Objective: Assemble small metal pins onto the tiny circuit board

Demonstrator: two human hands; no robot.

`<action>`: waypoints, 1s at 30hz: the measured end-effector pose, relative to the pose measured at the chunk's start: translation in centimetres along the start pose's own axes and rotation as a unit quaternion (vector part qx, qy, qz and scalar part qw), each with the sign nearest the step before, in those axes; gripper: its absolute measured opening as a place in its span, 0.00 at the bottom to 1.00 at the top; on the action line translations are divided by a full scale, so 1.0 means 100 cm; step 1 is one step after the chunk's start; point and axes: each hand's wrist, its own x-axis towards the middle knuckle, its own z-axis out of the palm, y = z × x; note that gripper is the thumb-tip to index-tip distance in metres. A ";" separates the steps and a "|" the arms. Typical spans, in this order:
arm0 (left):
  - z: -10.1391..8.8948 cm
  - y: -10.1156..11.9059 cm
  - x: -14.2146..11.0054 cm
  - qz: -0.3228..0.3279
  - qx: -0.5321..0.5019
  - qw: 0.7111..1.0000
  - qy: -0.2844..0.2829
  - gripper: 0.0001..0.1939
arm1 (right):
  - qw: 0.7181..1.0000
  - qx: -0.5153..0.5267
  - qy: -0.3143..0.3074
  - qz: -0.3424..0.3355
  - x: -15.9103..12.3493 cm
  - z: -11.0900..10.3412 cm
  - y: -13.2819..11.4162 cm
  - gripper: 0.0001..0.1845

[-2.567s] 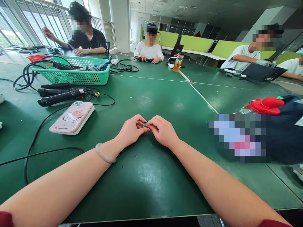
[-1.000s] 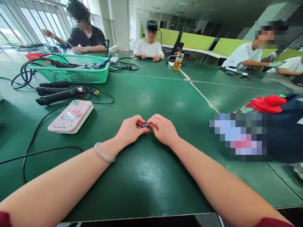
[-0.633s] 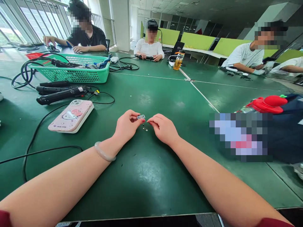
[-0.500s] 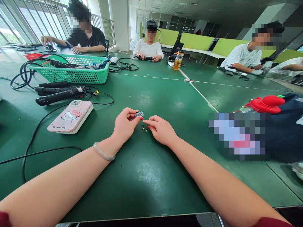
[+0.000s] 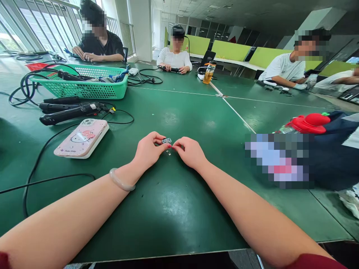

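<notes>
My left hand [image 5: 150, 149] pinches a small dark rectangular piece with pale markings [image 5: 166, 141], perhaps a circuit board, between thumb and fingertips just above the green tabletop [image 5: 174, 209]. Close to its right edge, my right hand [image 5: 190, 151] has thumb and index finger pressed together; whatever lies between them is too small to make out. Below the fingertips, a tiny flat piece with a light rim [image 5: 168, 152] rests on the table. A pale bangle [image 5: 121, 181] circles my left wrist.
To the left lie a pink phone [image 5: 82, 138], black handheld devices [image 5: 71, 112] and cables. Behind them stands a green basket [image 5: 84, 89]. A bottle of amber liquid [image 5: 209, 73] is farther back. Dark cloth with a red item [image 5: 311, 123] lies right. Several people sit around the table.
My right thumb and index finger have closed together and come nearer the dark piece. A tiny dark speck that lay on the table by the fingertips no longer shows.
</notes>
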 end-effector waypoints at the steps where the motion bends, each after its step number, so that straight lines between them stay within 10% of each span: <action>1: 0.000 0.001 -0.001 0.002 -0.005 1.000 -0.005 0.15 | 0.998 0.060 0.030 0.012 -0.001 -0.001 -0.001 0.08; 5: 0.001 0.005 -0.004 0.017 -0.025 0.999 -0.031 0.15 | 0.962 0.253 0.089 0.041 -0.004 -0.003 -0.006 0.14; 14: 0.003 0.012 -0.007 -0.008 -0.172 0.980 -0.098 0.18 | 0.951 0.305 0.055 0.023 -0.005 -0.001 -0.005 0.15; 25: -0.001 0.012 -0.004 -0.048 -0.343 0.934 -0.091 0.23 | 0.983 0.104 0.100 -0.117 -0.011 -0.004 -0.010 0.10; 30: -0.003 0.007 -0.001 -0.043 -0.339 0.936 -0.081 0.22 | 0.979 0.181 0.057 -0.081 -0.008 -0.025 -0.012 0.33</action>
